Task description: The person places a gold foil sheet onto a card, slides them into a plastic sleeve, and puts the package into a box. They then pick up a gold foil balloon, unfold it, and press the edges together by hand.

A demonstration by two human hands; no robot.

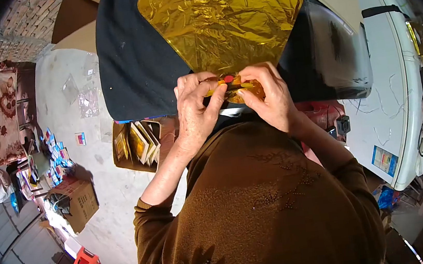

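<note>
A large gold foil sheet (235, 20), crown-like at its far side, lies on the black cloth (130, 63) and narrows toward me. At its near end, my left hand (198, 105) pinches the gold foil between thumb and fingers. My right hand (270, 94) grips the same end from the other side, its thumb pressed on crumpled foil. A small red round piece (228, 79) shows between the two hands. The foil under my fingers is partly hidden.
An open box (120, 166) with packets stands below the table's near left edge. A clear plastic sheet (340, 49) lies on the right. Farther left on the floor are a cardboard box (77, 202) and a red stool (86, 262).
</note>
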